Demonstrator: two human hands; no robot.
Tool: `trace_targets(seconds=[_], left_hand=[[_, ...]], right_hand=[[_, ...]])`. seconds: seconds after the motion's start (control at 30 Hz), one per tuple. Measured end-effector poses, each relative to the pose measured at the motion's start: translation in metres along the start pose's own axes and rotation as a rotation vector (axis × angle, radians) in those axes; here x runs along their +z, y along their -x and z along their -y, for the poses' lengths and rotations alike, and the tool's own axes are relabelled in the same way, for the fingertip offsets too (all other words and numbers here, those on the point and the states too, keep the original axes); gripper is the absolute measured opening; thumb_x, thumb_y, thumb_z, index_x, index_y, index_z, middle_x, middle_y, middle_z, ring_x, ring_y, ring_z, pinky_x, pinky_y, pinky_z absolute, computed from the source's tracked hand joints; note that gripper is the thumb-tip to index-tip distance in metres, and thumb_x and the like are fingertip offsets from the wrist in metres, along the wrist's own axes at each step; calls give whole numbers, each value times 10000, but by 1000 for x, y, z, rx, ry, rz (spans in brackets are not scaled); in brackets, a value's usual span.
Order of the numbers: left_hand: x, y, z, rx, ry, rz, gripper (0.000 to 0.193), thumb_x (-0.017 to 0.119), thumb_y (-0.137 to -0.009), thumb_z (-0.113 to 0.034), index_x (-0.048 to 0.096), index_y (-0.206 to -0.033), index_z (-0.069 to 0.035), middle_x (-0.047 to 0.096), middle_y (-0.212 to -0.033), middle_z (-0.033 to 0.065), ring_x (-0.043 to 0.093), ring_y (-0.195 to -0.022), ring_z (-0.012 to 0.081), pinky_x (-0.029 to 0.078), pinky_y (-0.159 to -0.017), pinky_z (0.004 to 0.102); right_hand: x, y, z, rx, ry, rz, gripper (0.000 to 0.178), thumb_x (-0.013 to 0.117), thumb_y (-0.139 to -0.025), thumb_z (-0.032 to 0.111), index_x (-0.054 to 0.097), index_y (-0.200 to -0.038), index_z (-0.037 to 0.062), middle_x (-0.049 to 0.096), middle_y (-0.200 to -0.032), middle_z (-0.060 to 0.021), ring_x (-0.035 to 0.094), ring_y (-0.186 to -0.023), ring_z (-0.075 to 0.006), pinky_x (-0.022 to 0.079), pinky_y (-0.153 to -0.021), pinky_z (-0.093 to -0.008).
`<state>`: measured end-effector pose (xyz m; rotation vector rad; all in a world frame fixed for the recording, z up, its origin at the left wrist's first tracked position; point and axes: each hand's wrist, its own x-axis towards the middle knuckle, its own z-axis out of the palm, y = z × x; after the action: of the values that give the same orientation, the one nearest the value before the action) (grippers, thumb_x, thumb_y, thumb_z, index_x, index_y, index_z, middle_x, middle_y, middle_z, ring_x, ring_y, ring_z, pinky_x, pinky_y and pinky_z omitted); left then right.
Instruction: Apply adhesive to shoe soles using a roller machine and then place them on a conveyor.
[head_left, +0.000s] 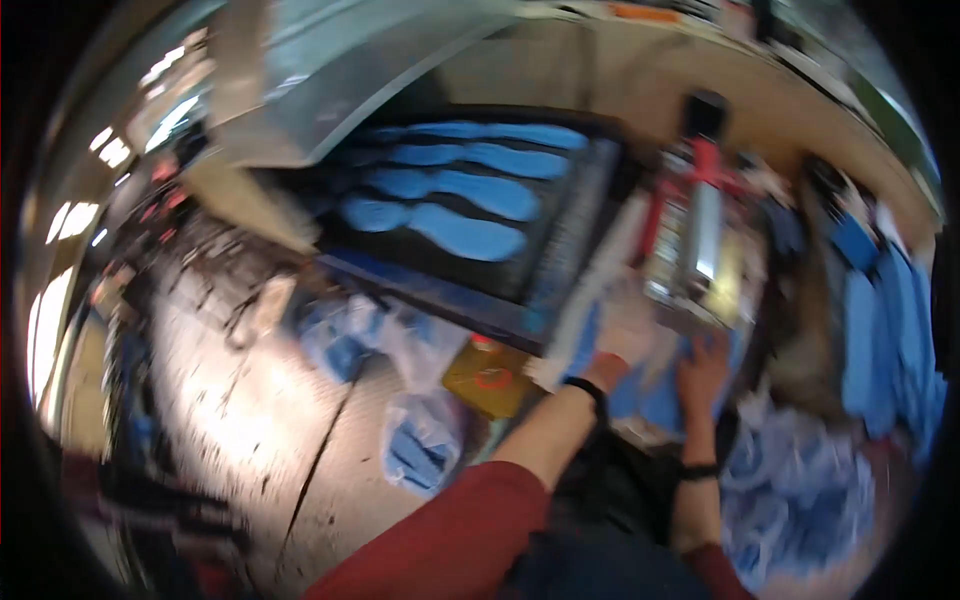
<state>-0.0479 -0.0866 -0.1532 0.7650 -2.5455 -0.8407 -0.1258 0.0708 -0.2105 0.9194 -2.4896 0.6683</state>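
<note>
My left hand (pixel 627 322) reaches forward beside a red and metal press-like device (pixel 697 225), over light-blue flat pieces (pixel 590 345) on the work surface. Just below the device's near edge is my right hand (pixel 703 372), next to more of the blue material. Motion blur smears the fingers of both hands, so I cannot tell whether they grip anything. Left of the device, several blue insole-shaped pieces (pixel 470 230) lie in rows on a dark, blue-edged tray or belt (pixel 430 290).
A metal hood (pixel 350 70) overhangs the rows. Plastic bags with blue pieces (pixel 420 445) and a yellow container (pixel 485 380) sit left of my arm. At right are a large clear bag (pixel 795 495) and hanging blue pieces (pixel 885 330). Metal flooring (pixel 240 410) spreads at left.
</note>
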Motion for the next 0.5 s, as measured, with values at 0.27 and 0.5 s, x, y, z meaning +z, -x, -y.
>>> trace_targets(seconds=[0.27, 0.5], left_hand=[[16, -15, 16, 115, -255, -91, 481, 480, -849, -331, 545, -1199, -7, 479, -1274, 217, 405, -1204, 374, 298, -1016, 498], [9, -8, 21, 192, -273, -134, 447, 491, -843, -300, 551, -1183, -15, 492, -1271, 190, 415, -1177, 373, 335, -986, 478]], right_hand=[[3, -13, -10, 93, -163, -92, 356, 517, -847, 166, 542, -1196, 103, 476, -1281, -225, 439, -1184, -418, 369, -963, -490], [-1, -9, -4, 158, -355, -141, 315, 458, -896, 132, 515, -1180, 11, 505, -1243, -232, 449, -1170, -408, 352, -992, -464]])
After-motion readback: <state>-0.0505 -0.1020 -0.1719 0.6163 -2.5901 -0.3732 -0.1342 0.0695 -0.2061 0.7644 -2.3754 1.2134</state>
